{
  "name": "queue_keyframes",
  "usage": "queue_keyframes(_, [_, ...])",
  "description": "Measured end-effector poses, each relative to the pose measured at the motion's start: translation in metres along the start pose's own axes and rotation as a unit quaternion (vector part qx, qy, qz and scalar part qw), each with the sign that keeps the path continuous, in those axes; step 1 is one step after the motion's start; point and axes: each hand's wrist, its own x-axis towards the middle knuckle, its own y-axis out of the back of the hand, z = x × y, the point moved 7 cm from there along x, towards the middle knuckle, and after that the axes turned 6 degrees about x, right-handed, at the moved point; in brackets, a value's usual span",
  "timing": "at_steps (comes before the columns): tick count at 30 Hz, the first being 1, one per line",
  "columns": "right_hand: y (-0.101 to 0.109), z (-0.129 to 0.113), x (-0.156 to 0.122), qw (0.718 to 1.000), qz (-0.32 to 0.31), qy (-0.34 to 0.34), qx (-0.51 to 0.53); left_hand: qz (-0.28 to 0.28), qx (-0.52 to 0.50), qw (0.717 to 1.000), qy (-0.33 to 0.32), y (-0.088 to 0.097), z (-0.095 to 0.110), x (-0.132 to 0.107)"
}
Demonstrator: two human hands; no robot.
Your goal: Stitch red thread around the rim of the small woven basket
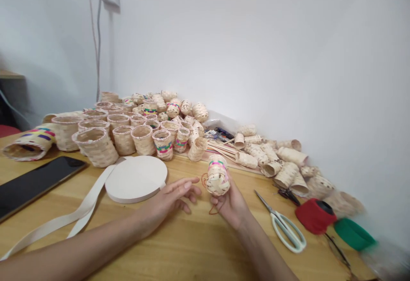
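A small woven bamboo basket [218, 176] with a pink and green band is in my right hand [232, 204], its woven bottom turned toward me. My right fingers wrap around its underside and right side. A thin red-orange thread [204, 180] loops out at the basket's left and dangles below it. Just left of the basket is my left hand [181, 192], fingers apart and loosely bent, holding nothing. Near the left wrist lies a flat roll of white ribbon [136, 178], its loose end trailing toward the lower left.
Many woven baskets [96, 144] crowd the back left, with plain ones [291, 157] heaped at the right. White-handled scissors [285, 225] lie right of my arm, near a red roll [315, 216] and a green roll [354, 233]. A black phone [41, 182] rests at left. Thin strips [221, 148] lie behind.
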Motion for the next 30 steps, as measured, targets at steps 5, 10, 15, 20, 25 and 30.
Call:
queue_keyframes(5, [-0.003, 0.011, -0.001, 0.999, -0.022, -0.026, 0.001, 0.019, 0.030, 0.999, -0.007, -0.002, 0.006, 0.002])
queue_keyframes(10, [-0.009, 0.023, -0.004, 0.997, -0.042, -0.068, -0.011, 0.002, 0.086, 0.996, -0.014, -0.003, 0.006, 0.004])
queue_keyframes(15, [-0.006, 0.032, -0.003, 0.996, -0.044, -0.078, -0.026, -0.025, 0.166, 0.985, -0.029, -0.011, 0.010, -0.001])
queue_keyframes(20, [-0.001, 0.038, -0.002, 0.992, -0.049, -0.106, -0.040, -0.003, 0.187, 0.981, -0.054, -0.012, 0.019, -0.004])
queue_keyframes(25, [-0.004, 0.036, -0.005, 0.993, -0.054, -0.103, -0.029, -0.010, 0.187, 0.981, -0.060, -0.013, 0.020, -0.004])
queue_keyframes(30, [-0.010, 0.039, -0.008, 0.991, -0.064, -0.120, -0.009, -0.014, 0.196, 0.978, -0.075, -0.016, 0.022, -0.005])
